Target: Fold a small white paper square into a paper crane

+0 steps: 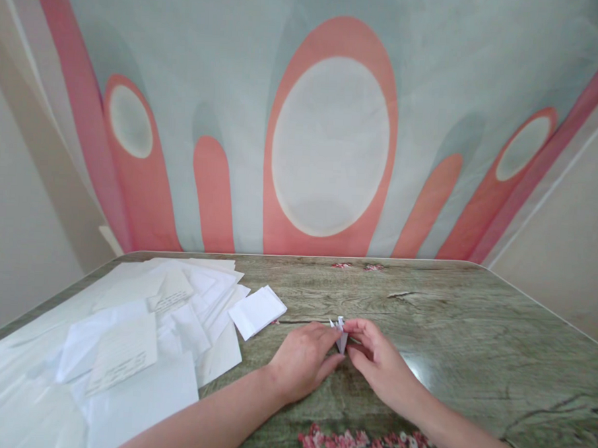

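Note:
A small folded white paper piece (342,342), with narrow points sticking up at its top, is held low over the table between my two hands. My left hand (307,358) comes from the left, thumb and fingers closed on the paper's left side. From the right, my right hand (376,361) pinches the other side with bent fingers. The fingertips hide part of the folds, and I cannot tell what shape the paper is folded into. Just beyond my left hand lies a small stack of white paper (258,311).
Loose white sheets (142,415) and envelope-like papers, some with printed lines, spread over the left of the wood-patterned table (454,310). Pink flower prints (339,442) mark its surface near the front. A backdrop (241,69) with coral arches stands behind the far edge.

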Demonstrator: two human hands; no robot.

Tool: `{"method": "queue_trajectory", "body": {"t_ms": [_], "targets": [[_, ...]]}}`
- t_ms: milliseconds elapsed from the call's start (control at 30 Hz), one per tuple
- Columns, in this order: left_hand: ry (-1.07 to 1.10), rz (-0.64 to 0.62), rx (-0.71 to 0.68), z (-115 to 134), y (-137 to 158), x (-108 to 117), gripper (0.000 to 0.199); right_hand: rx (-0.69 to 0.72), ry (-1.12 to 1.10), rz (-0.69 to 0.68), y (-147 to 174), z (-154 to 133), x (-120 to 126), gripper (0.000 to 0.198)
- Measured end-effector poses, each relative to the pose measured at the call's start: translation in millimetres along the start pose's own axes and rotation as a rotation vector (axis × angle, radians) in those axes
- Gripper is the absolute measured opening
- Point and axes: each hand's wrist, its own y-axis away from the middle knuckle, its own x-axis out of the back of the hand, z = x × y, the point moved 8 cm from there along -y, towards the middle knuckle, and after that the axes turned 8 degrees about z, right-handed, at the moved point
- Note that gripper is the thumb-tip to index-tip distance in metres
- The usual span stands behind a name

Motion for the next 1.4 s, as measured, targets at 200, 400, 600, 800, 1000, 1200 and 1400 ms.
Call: {"method": "queue_trajectory", "body": {"t_ms": [200,400,600,800,1000,1200,1400], "targets": [[0.204,0.083,0.121,-5,-1,5,0.02,0.242,0.332,0.013,11,-20,-3,0.036],[0.502,0.213,0.307,-22,2,3,0.008,0.521,0.624,0.016,21,-36,-9,0.046],[0.886,0.318,0.433,-36,0,-2,0.021,0.688,0.738,0.018,28,-45,-15,0.054],[1.118,0.369,0.5,-37,-3,-1,0.03,0.735,0.779,-0.012,32,-52,-20,0.061],[1.243,0.404,0.562,-43,-2,-7,0.037,0.761,0.808,-0.031,35,-55,-25,0.063],[1.361,0.418,0.641,-48,-1,-8,0.038,0.807,0.849,-0.037,39,-60,-29,0.064],[1.431,0.39,0.677,-51,1,-14,0.042,0.846,0.88,-0.099,42,-64,-35,0.058]]}}
